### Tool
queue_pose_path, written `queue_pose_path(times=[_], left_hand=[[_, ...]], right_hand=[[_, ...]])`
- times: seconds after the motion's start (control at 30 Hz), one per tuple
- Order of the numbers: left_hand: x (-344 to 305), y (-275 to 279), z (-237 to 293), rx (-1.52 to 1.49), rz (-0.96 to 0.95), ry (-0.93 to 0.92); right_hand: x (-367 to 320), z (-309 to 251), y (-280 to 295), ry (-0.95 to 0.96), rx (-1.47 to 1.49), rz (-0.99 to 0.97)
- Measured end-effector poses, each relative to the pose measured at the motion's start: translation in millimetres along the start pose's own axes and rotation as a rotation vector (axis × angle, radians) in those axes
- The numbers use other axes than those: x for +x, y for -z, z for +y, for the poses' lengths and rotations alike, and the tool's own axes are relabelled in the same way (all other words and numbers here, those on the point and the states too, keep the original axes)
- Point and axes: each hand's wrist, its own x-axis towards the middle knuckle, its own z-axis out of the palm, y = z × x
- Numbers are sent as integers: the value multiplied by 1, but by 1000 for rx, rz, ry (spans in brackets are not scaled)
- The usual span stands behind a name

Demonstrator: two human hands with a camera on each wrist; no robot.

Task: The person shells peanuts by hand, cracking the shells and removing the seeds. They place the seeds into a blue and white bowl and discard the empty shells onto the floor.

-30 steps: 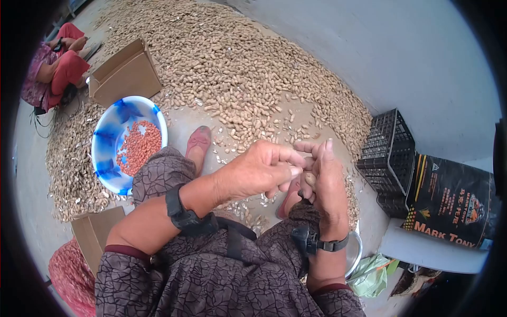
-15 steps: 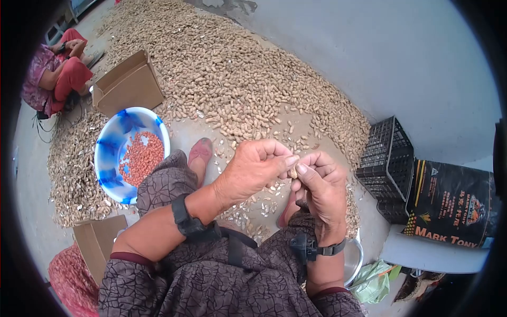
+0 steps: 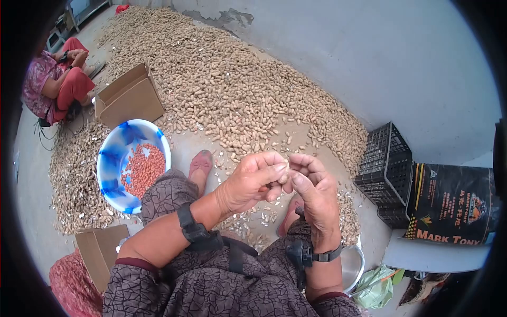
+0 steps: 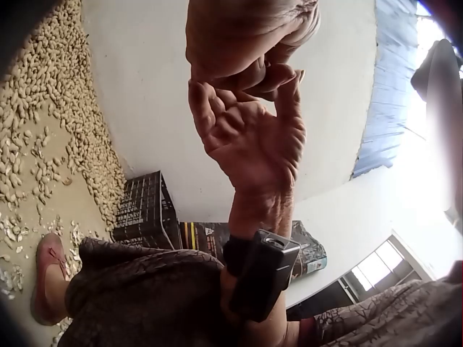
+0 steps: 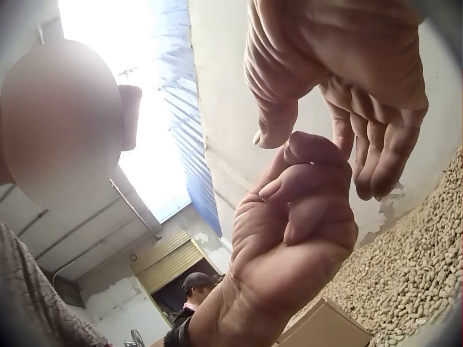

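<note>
In the head view my left hand (image 3: pixel 245 179) is curled, its thumb and fingertips pinching a peanut that is mostly hidden by the fingers. A reddish kernel (image 3: pixel 263 188) shows under its curled fingers. My right hand (image 3: pixel 318 193) meets it from the right. The left wrist view shows the right palm (image 4: pixel 257 148) with thumb and forefinger spread apart on either side of the left fingertips. In the right wrist view the left fingers (image 5: pixel 315 181) are folded in, while the other fingers of the right hand hang loosely bent.
A blue and white basin (image 3: pixel 108 182) of shelled red peanuts (image 3: pixel 145 171) stands by my left leg. Unshelled peanuts (image 3: pixel 227 84) cover the floor ahead. Cardboard boxes (image 3: pixel 132 100) lie left; a black crate (image 3: pixel 385 164) and black sack (image 3: pixel 449 203) stand right. Another person (image 3: pixel 55 84) sits far left.
A peanut in the right palm came between both hands' fingertips; now the left fingers pinch it and the right thumb and forefinger have spread. The head view has tilted up slightly.
</note>
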Motion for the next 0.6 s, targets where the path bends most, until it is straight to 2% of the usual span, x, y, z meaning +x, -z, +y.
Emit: queue_pose_path(times=[0.03, 0.1, 0.27, 0.33, 0.4, 0.53, 0.6], left_hand=[[1, -1, -2, 2, -1, 3], [4, -5, -8, 97, 9, -30], [0, -5, -4, 159, -14, 10], [0, -5, -3, 217, -23, 10], [2, -3, -7, 290, -9, -62], [-1, -7, -6, 304, -2, -63], [-2, -6, -14, 321, 7, -149]], right_hand=[[0, 1, 0, 1, 2, 3], [1, 3, 1, -80, 99, -145], [1, 1, -2, -114, 113, -152], [2, -2, -2, -137, 140, -245], [3, 1, -2, -131, 166, -233], [4, 2, 5, -138, 164, -254], [4, 0, 2, -112, 192, -234]])
